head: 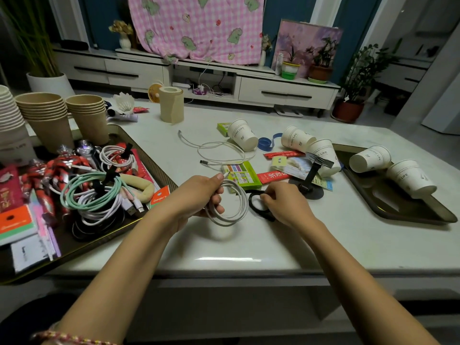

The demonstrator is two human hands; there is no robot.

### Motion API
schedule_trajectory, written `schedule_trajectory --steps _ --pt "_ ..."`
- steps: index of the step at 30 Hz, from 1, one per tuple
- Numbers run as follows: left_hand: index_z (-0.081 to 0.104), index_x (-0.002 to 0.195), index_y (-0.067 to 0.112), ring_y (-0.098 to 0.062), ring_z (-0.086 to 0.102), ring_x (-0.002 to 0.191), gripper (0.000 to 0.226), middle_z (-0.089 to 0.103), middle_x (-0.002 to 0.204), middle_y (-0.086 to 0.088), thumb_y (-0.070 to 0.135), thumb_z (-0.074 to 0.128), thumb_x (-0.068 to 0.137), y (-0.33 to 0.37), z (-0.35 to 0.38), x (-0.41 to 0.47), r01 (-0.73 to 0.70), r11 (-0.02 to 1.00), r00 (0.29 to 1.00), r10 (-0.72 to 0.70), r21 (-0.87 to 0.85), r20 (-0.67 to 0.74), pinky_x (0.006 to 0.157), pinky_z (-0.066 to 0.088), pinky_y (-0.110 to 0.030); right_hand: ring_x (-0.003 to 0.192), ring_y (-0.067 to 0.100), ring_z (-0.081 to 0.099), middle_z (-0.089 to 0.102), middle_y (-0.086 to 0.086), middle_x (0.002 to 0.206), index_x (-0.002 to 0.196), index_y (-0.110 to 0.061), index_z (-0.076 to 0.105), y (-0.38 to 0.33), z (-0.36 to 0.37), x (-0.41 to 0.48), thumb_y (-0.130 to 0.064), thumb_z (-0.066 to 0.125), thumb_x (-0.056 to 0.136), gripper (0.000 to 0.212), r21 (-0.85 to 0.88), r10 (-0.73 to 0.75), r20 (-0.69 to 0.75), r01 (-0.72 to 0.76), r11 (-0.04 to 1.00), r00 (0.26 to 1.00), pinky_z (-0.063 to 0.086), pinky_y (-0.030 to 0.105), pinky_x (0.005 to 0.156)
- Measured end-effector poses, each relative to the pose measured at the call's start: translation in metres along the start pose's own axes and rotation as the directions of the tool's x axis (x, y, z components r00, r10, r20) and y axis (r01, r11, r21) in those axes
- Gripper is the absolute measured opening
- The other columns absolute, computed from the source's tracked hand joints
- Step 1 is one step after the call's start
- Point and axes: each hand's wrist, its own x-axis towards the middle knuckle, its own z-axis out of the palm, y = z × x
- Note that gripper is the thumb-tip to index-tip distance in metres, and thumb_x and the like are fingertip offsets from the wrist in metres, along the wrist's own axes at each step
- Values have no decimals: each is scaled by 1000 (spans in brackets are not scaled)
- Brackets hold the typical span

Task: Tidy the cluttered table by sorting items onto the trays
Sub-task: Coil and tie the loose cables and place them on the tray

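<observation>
- While the coiled white cable [232, 207] hangs just above the bench [249, 240] near its front edge, the left hand [199, 195] grips one side of the coil, with fingers curled round the loops and the thumb pinning the plug end on top.
- The right hand [283, 202] pinches a black strap [254, 205] just beside the coil. It looks like a fastening tie, though I cannot tell whether it already passes round the loops.
- Only one side of the coil is held, so easing that grip to thread the strap could let the loops spring apart.
- The left tray [154, 160] is heaped with bundled cables [94, 195], and an unbound coil could snag among them.
- Farther out, tipped paper cups [242, 134] lie near a loose cable [219, 150], and a sweeping forearm could roll them.
</observation>
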Motion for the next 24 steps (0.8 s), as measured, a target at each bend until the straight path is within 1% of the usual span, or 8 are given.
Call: schedule_trajectory --steps 5,7,10,13,16,18,22,24 --pt "50 72 11 -7 58 41 37 69 70 -5 33 37 99 6 -3 -3 29 975 1000 -30 -219 -1 49 51 -19 62 6 51 58 -5 67 82 -13 66 -7 -7 -7 -17 59 87 10 360 16 -287 92 929 958 36 8 56" --pt "49 73 10 -8 56 40 36 68 86 -10 32 38 99 9 2 -6 53 951 998 -40 -303 51 51 52 -21 59 5 49 58 -4 67 84 -9 67 -15 -12 -11 -13 61 86 7 354 -66 -361 202 913 930 36 8 58" --pt "50 71 9 -9 53 40 35 62 63 -3 30 40 98 14 14 -13 98 890 987 -29 -445 159 51 50 -23 66 13 48 60 2 75 84 -8 65 -25 -13 -21 -10 64 83 3 250 -210 -376 317 915 902 39 27 62" --pt "49 70 10 -9 53 41 36 63 60 -1 31 39 98 14 22 -14 45 918 989 14 -394 146 54 49 -24 72 12 47 60 3 80 85 -10 64 -34 -15 -28 -12 67 81 6 167 -281 -365 359 918 888 36 28 63" --pt "50 71 11 -8 51 40 35 60 60 1 30 39 98 14 21 -14 7 922 989 51 -386 142 54 48 -24 73 10 54 66 1 80 86 -16 68 -41 -22 -29 -4 60 86 14 512 -267 -219 344 787 938 42 23 67" --pt "51 73 9 -8 50 41 34 58 63 -1 29 39 97 15 17 -15 6 907 973 91 -421 211 54 48 -23 67 4 57 67 -6 73 82 -20 69 -46 -31 -29 -7 52 91 23 843 -215 16 102 529 977 45 16 62" --pt "52 74 8 -9 48 42 31 58 66 -4 30 43 93 13 10 -16 20 904 946 121 -428 301 51 49 -21 67 7 63 69 -1 74 79 -15 74 -45 -44 -25 -20 53 82 21 960 -287 240 -184 209 927 48 19 62" --pt "53 73 8 -8 48 41 30 59 65 -4 30 45 90 10 8 -15 26 908 944 116 -419 309 50 49 -21 75 11 62 69 3 80 84 -12 72 -43 -44 -21 -18 54 83 20 957 -268 227 -165 237 936 46 23 71"
